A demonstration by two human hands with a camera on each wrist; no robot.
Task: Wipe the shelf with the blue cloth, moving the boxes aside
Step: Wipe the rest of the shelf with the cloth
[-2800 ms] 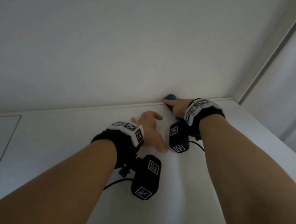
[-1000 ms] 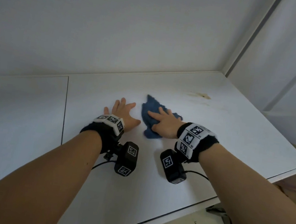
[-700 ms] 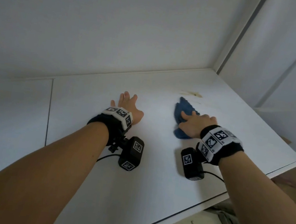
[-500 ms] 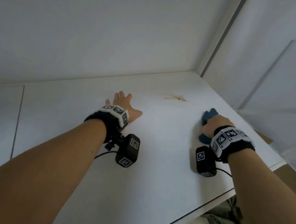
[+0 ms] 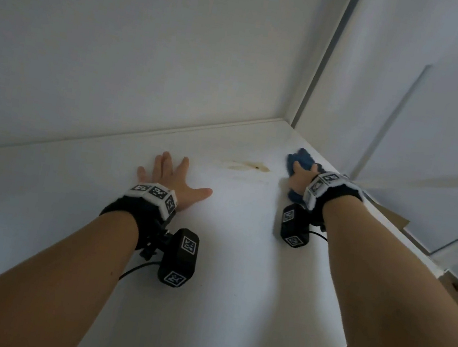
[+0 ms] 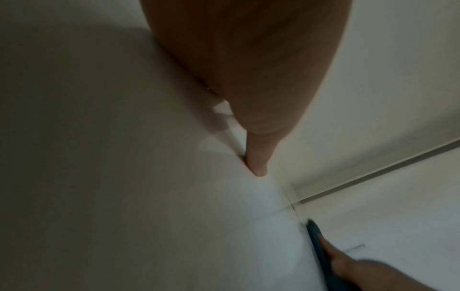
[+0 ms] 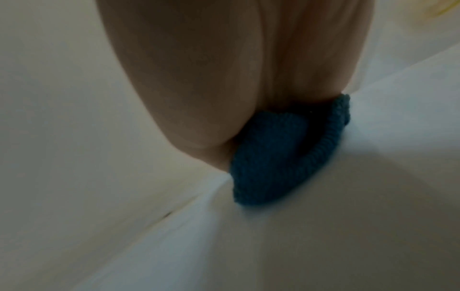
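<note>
- The right hand (image 5: 299, 181) presses the blue cloth (image 5: 301, 161) flat onto the white shelf (image 5: 238, 264), near its right edge and back corner; whether its grip is straight or curled cannot be told.
- The left hand (image 5: 172, 178) lies palm-down on the shelf, fingers straight and spread, holding nothing.
- A brownish stain (image 5: 248, 165) sits between the hands, just left of the cloth.

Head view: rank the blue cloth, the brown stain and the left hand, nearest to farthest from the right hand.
1. Blue cloth: under the right hand, at the shelf's right edge.
2. Brown stain: just left of it.
3. Left hand: flat on the shelf, farther left.
</note>
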